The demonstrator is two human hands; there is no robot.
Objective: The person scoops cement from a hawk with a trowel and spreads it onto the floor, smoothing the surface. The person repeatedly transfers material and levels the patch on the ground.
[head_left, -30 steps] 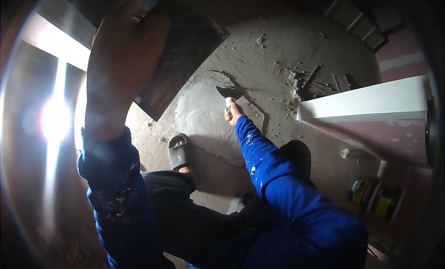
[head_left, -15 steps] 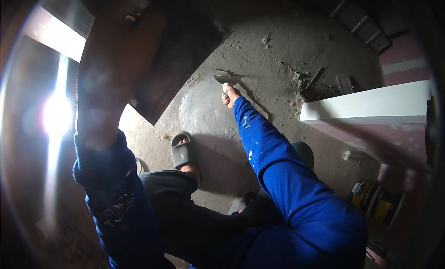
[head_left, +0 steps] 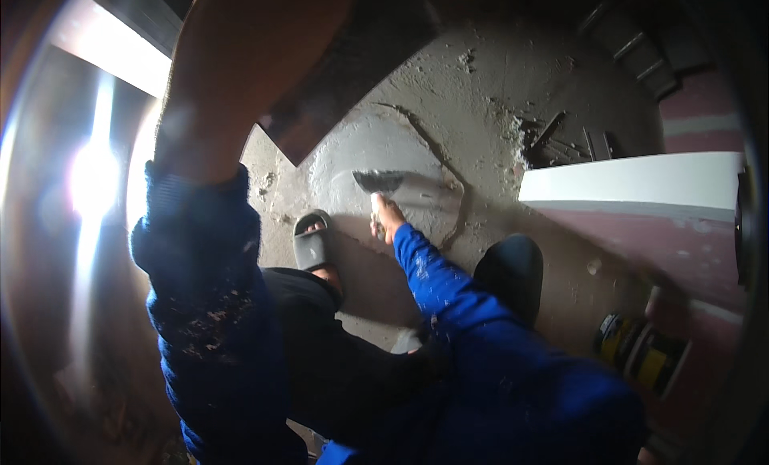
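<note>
My right hand [head_left: 389,217] is closed around the handle of a putty knife [head_left: 379,181], its wide dark blade over a smooth, wet-looking grey patch [head_left: 352,152] on the floor. Whether the blade touches the floor I cannot tell. Large and close at the upper left, my left hand [head_left: 240,88] is beside a dark, flat, straight-edged panel [head_left: 312,124], which moves along with it. Its fingers are lost in shadow. One corner of the panel points down toward the floor.
Below the patch is my slippered foot [head_left: 311,245]. At the right stand a white-topped pink ledge [head_left: 633,177] and a black-and-yellow container [head_left: 649,357]. Dark scraps [head_left: 553,136] and crumbs litter the far floor. A bright lamp [head_left: 94,179] glares at the left.
My right hand has drawn the putty knife back toward me, across the grey patch. My left hand and the panel have shifted up and to the right in view.
</note>
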